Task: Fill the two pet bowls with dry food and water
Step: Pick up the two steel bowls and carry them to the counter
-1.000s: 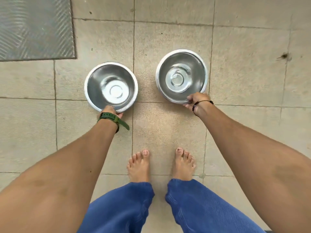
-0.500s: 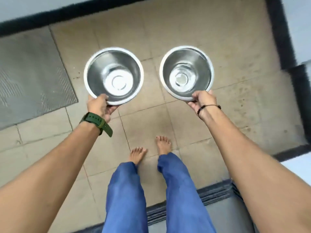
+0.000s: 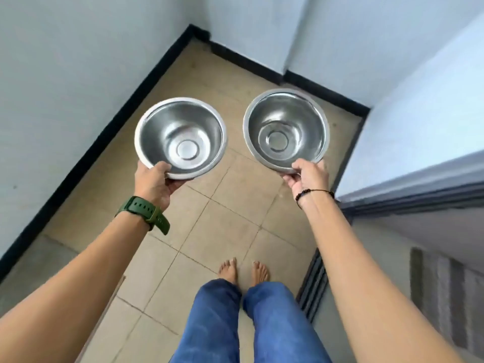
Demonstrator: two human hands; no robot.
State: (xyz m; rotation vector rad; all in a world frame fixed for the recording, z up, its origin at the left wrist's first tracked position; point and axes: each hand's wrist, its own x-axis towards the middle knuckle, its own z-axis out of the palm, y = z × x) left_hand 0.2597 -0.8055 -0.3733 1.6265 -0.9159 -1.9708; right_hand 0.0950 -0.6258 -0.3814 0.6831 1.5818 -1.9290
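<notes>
Both bowls have come up off the floor since a second ago, when they sat on the tiles with my hands just reaching their near rims; now I carry them at about waist height, and the view has swung from the grey mat toward a corner of pale walls with black skirting.

My left hand [image 3: 154, 180] has its grip pinched on the near rim of the left bowl [image 3: 180, 137], thumb over the lip and fingers underneath. My right hand [image 3: 309, 175] pinches the near rim of the right bowl [image 3: 285, 129] the same way. Each bowl hangs well above the tiled floor [image 3: 230, 213], roughly level, a clear gap between the two. A green watch [image 3: 142, 210] sits on the left wrist and a thin beaded bracelet [image 3: 314, 193] on the right.

As for progress, I judge we are at the very start. Both steel interiors shine bare, with no kibble and no water in either. Only the pick-up is done. Left to do: reach the food supply and a tap, neither visible from here, fill one bowl with each, and presumably set them back down.
</notes>
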